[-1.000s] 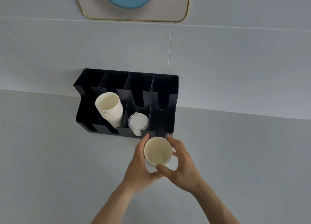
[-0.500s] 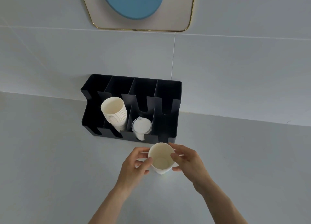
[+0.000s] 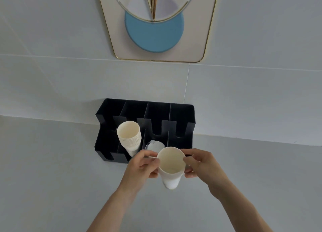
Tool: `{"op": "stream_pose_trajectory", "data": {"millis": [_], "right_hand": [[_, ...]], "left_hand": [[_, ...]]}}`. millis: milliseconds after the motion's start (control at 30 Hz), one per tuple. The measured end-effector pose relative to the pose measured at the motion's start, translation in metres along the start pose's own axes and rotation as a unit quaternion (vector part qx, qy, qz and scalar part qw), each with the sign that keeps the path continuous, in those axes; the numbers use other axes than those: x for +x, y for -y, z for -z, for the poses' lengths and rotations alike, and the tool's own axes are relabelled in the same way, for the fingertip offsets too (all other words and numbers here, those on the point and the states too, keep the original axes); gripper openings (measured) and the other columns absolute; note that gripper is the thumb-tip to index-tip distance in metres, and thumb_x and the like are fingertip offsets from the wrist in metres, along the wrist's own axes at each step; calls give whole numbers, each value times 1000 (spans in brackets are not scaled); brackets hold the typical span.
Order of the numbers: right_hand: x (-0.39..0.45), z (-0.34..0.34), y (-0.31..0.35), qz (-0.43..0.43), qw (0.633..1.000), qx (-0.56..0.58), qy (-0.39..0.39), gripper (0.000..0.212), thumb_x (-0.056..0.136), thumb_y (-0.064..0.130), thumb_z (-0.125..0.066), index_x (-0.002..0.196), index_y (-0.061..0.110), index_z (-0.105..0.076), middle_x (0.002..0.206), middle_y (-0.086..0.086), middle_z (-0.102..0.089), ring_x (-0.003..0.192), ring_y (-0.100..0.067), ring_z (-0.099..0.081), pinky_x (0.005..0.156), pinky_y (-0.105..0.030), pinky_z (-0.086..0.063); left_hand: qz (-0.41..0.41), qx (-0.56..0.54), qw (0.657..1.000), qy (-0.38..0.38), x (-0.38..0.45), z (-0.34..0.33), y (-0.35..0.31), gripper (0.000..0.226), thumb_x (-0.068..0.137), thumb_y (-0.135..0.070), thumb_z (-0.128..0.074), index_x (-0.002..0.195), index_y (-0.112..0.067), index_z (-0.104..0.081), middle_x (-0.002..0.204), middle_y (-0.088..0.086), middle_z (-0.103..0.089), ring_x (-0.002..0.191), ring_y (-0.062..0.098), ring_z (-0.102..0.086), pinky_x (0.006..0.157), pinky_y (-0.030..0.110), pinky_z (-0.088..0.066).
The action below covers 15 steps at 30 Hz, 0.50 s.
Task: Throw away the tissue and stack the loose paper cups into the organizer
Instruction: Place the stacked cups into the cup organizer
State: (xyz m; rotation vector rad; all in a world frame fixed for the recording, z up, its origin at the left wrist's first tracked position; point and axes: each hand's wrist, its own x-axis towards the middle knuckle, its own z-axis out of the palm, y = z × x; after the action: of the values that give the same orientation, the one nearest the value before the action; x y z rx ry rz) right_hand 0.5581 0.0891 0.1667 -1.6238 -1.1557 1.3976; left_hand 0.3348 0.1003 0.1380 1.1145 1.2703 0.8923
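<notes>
Head view, nearest first: 2 bare forearms rise from 6 o'clock and meet just below centre, where both hands pinch the rim of 1 loose paper cup [image 3: 171,164]. The left hand [image 3: 142,165] closes its thumb and fingers on the rim at the cup's 9 o'clock; the right hand [image 3: 202,164] closes on it at 3 o'clock. The cup is lifted off the white counter [image 3: 52,179], mouth facing the camera, base tipped toward 6 o'clock. It looks like more than 1 cup nested together, though I cannot tell how many.

Just beyond, at 12 o'clock from the hands, stands the black organizer [image 3: 181,113] against the wall, with 4 slots across. The stack of paper cups [image 3: 129,136] leans in the second slot from the left, at about 10 o'clock from the held cup. A white lid [image 3: 154,145] sits in the third slot, partly hidden behind the cup's rim. No tissue is in sight.

To seat the cup well, I judge it should go toward 10 o'clock, its base lined up with the open mouth of the stack and tilted to match the lean, then pushed in gently by the rim so the thin wall does not crush.

Farthest, at 12 o'clock, hangs a gold-framed wall panel [image 3: 196,31].
</notes>
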Motion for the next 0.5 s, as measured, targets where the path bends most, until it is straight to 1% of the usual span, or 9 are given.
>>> {"op": "stream_pose_trajectory", "data": {"millis": [100,167,267,367,433,500], "right_hand": [[7,-13,43,28,1000,2,12,38,93,8,-54,99,34,-81,85,-2,-81,71,-16,-74,68,-28,-63],[16,-26,72,45,999,14,-2,36,93,8,-55,99,32,-82,84,-3,-81,69,-17,-74,70,-32,-64],[30,-42,108,66,997,15,-28,32,93,9,-55,100,27,-81,82,-3,-80,68,-19,-74,73,-36,-65],[45,-61,141,82,995,21,-51,29,92,10,-55,102,21,-81,83,-7,-80,67,-20,-74,73,-39,-65],[56,-71,161,91,994,26,-62,28,92,11,-56,104,20,-80,85,-10,-79,66,-19,-74,70,-37,-65],[66,-81,176,95,992,28,-74,27,93,12,-57,105,19,-79,86,-9,-78,65,-18,-75,66,-34,-65]], "left_hand": [[-25,-11,1000,3,15,29,-35,16,87,-27,-77,101,-22,-73,94,7,-80,84,22,-77,71,29,-62],[-48,-17,999,0,27,51,-59,12,88,-27,-78,98,-23,-74,93,6,-80,81,22,-78,68,26,-61],[-69,-31,997,-13,45,75,-91,16,83,-32,-82,95,-23,-75,91,7,-80,76,20,-78,65,23,-60],[-83,-40,995,-25,66,99,-118,20,84,-31,-82,97,-18,-74,87,5,-80,75,21,-77,65,26,-61],[-93,-49,994,-32,78,113,-134,23,85,-29,-81,99,-14,-72,84,4,-80,75,23,-77,66,29,-61],[-102,-54,992,-41,88,126,-145,23,86,-29,-81,100,-13,-72,83,1,-80,72,21,-77,64,28,-61]]}}
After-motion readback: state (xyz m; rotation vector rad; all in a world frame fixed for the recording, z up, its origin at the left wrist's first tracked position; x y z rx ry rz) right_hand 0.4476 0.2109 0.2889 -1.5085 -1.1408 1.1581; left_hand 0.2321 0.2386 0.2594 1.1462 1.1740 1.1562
